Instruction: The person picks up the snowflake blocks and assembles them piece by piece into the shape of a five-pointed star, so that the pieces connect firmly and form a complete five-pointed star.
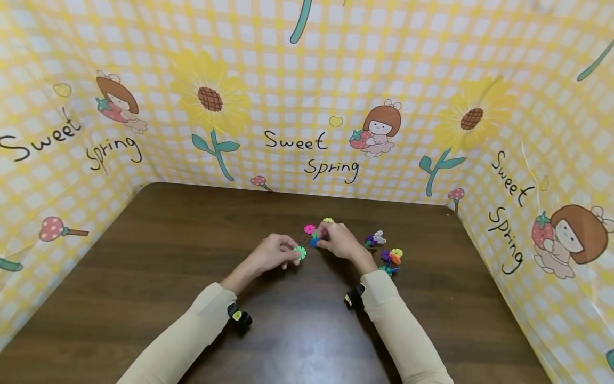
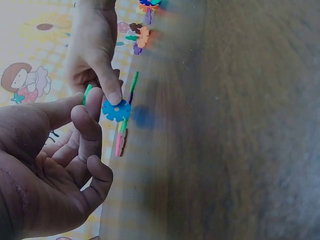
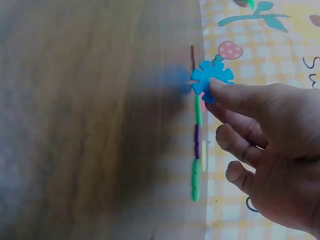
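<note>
My left hand (image 1: 277, 250) pinches a light green notched plastic disc (image 1: 300, 253) between thumb and fingertips. In the left wrist view this green disc (image 2: 87, 93) shows edge-on, its other fingers loosely curled below. My right hand (image 1: 338, 240) pinches a blue notched disc (image 1: 314, 242) just to the right of the green one. The right wrist view shows the blue disc (image 3: 212, 81) face-on under the thumb, close over the table. Beyond the hands lie a pink disc (image 1: 309, 229) and a yellow disc (image 1: 328, 220), with more flat pieces partly hidden by the right hand.
To the right of the right hand lie small joined clusters of discs: purple and white (image 1: 378, 238), purple, yellow and orange (image 1: 395, 257), and teal and blue (image 1: 387, 270). The brown wooden table (image 1: 192, 229) meets a yellow checked cloth wall (image 1: 288, 96) at its back and sides.
</note>
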### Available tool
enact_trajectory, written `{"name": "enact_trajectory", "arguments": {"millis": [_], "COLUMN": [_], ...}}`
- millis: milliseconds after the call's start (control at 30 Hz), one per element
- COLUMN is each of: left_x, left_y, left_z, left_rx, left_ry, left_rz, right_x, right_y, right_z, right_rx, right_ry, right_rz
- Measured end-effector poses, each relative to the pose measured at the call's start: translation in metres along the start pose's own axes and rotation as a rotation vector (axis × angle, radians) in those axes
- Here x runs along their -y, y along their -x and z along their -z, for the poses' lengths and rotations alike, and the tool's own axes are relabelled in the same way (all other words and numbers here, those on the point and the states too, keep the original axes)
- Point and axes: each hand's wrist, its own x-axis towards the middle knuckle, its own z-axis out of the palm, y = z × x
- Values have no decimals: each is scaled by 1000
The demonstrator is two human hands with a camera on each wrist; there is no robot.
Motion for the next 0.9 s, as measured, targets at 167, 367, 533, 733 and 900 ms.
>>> {"name": "enact_trajectory", "arguments": {"millis": [167, 367, 533, 733, 900], "left_x": [-1, -4, -6, -8, -10], "left_y": [2, 3, 2, 1, 0], "left_z": [2, 3, 3, 1, 0], "left_rx": [6, 10, 17, 28, 30], "left_ry": [13, 46, 66, 87, 114], "left_rz": [0, 18, 26, 13, 25], "right_x": [6, 14, 19, 21, 22], "right_y": [9, 18, 23, 27, 30], "right_z": [3, 10, 15, 19, 22], "right_rx": [5, -17, -8, 6, -5], "right_ry": [-39, -67, -103, -124, -135], "right_rz": [58, 148, 239, 276, 284]}}
